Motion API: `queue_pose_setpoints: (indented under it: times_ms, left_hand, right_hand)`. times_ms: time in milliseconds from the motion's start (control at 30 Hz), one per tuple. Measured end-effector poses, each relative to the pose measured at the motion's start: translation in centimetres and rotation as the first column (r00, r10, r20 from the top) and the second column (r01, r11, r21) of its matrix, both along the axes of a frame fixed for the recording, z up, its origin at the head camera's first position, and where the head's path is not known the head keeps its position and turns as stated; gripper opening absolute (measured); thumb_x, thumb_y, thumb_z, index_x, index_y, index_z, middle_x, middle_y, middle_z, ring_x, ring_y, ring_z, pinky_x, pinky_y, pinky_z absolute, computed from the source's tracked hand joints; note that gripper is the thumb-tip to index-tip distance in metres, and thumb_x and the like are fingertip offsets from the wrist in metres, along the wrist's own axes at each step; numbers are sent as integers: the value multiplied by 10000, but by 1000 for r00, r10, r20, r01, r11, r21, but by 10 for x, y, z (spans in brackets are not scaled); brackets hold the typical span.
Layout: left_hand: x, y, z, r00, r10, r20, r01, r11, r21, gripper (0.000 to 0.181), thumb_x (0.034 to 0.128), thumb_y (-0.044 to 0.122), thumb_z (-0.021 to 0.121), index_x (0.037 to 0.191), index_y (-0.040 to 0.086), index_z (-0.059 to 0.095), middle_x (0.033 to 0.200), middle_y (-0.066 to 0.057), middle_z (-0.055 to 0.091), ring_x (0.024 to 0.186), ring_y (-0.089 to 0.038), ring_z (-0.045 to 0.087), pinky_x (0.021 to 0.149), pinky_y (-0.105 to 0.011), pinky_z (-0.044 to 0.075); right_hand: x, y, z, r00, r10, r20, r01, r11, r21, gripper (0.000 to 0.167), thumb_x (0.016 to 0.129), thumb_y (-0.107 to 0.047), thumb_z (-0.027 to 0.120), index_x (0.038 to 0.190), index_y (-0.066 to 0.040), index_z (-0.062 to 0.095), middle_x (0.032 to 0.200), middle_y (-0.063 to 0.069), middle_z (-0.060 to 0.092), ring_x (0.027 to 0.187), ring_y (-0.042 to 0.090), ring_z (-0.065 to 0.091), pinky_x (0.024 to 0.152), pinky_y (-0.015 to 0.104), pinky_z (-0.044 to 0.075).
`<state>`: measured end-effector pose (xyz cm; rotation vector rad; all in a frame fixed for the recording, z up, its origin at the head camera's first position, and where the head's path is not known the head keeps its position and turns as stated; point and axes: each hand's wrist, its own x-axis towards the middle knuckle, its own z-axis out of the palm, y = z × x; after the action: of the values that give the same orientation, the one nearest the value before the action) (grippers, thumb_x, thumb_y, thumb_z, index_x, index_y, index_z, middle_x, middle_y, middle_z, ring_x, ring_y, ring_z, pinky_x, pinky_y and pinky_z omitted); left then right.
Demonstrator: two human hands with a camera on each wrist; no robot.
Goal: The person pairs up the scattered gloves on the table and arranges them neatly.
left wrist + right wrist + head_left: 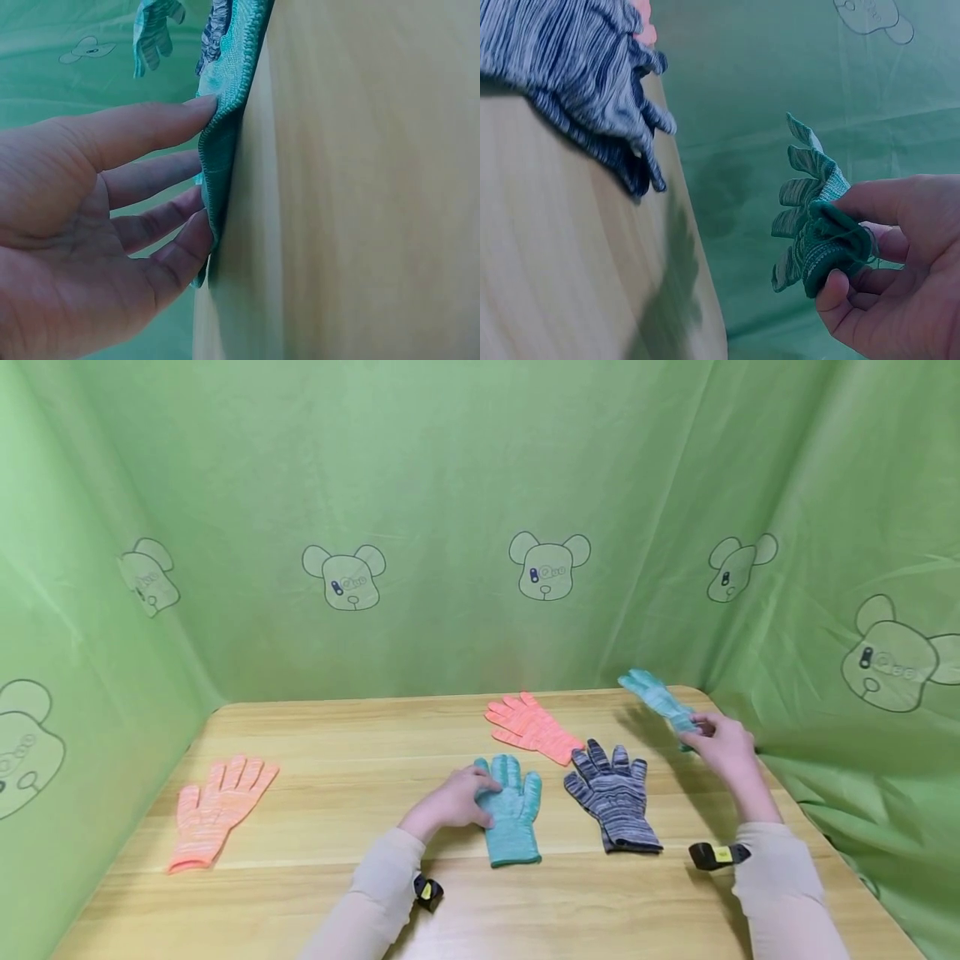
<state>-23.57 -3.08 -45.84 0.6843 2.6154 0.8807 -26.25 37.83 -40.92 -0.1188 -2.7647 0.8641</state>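
Pinching raised teal glove (654, 697) by cuff (829, 266) with right hand (722, 747) | touching flat teal glove (513, 827) on counter (322, 827), left hand (454, 797) loosely spread

Around the head view's centre, a green curtain (450, 460) hangs across the back and both sides, bunching into creases toward 4 o'clock. Outlined bear heads are printed on it, including a bear head at 10 o'clock (351, 589) and a bear head at 3 o'clock (885, 672). Below, a pale wood-grain table (337, 743) shows rounded far corners. At 8 o'clock lies a light orange glove (217, 814), fingers toward 1. Between 4 and 5 o'clock rest a coral glove (536, 731), fingers toward 10, and, nearer, a dark grey streaked glove (618, 802), its fingers toward 11, beside the coral cuff.
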Motion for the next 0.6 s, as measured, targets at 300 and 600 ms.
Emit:
queue_pose_setpoints:
  times_ms: [300, 600]
  left_hand:
    - [-1, 1, -1, 1000, -7, -5, 7, 1000, -10, 514, 795, 135, 791, 1280, 82, 628, 1422, -110, 494, 1371, -343, 391, 1144, -472, 359]
    - [-1, 1, -1, 1000, 0, 7, 0, 1000, 2, 514, 795, 130, 789, 1281, 83, 627, 1428, -103, 490, 1381, -336, 382, 1154, -472, 348]
  right_hand:
    - [4, -13, 6, 998, 20, -59, -18, 999, 27, 395, 906, -193, 642, 1188, 80, 599, 962, 239, 626, 860, 326, 564, 687, 358, 406]
    - [7, -24, 12, 995, 45, -87, -44, 999, 10, 411, 911, -183, 647, 1209, 95, 593, 1007, 278, 641, 897, 358, 583, 776, 450, 409]
